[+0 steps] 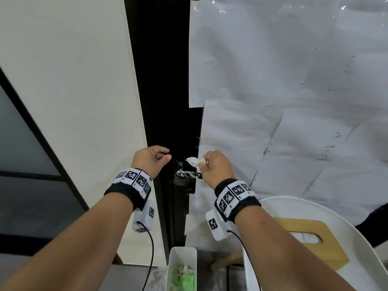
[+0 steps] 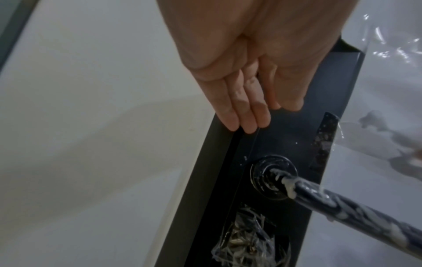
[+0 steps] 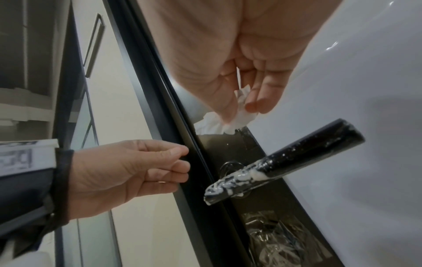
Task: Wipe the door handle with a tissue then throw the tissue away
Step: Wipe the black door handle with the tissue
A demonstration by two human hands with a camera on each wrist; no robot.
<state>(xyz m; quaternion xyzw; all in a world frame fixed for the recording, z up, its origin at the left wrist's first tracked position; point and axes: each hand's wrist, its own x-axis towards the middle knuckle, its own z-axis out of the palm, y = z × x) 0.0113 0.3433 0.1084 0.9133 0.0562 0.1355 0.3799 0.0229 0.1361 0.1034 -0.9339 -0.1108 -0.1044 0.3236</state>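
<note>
The black lever door handle (image 1: 186, 174) is smeared with white paste and sticks out from the dark door edge. It shows clearly in the right wrist view as the handle (image 3: 285, 162) and in the left wrist view as the handle (image 2: 342, 204). My right hand (image 1: 204, 162) pinches a crumpled white tissue (image 1: 192, 160) just above the handle, not touching it. Thumb and fingers pinch the tissue (image 3: 217, 126). My left hand (image 1: 168, 155) hovers left of the handle with its fingers loosely curled, holding nothing; its fingers (image 2: 242, 115) lie near the dark frame.
A narrow white bin (image 1: 182, 255) with used tissues and something green stands on the floor below the handle. A wooden tissue box (image 1: 327, 248) sits on a white round seat (image 1: 357, 238) at the lower right. White paper sheets (image 1: 283, 80) cover the door.
</note>
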